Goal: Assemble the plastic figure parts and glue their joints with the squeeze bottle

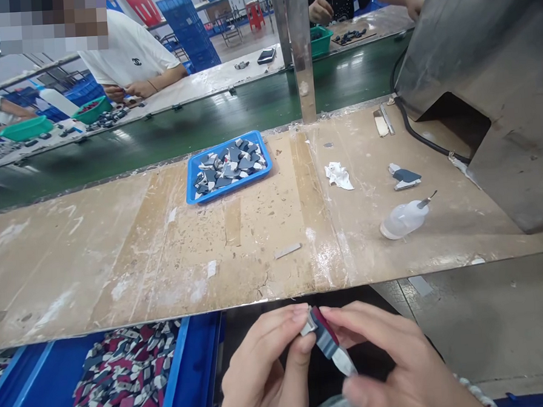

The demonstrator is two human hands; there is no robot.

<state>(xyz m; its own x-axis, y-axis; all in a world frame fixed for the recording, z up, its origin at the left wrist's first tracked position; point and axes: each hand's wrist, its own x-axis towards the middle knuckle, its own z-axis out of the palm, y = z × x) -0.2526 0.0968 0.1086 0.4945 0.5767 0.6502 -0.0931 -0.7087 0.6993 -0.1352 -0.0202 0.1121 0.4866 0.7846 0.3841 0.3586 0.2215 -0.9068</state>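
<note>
Beside the tan table (254, 228), I've left fingers (284, 321) and right fingers (350, 319) pinched on a stubby maroon-blue-grey block (324, 334): likely light, stiff, best gripped endwise

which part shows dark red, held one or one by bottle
The held part: one side is dark red; the part near the bottle shows blue and grey.

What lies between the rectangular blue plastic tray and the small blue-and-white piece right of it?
A crumpled white wad, with flat brown tape nearer the tray, in the head view.
</note>
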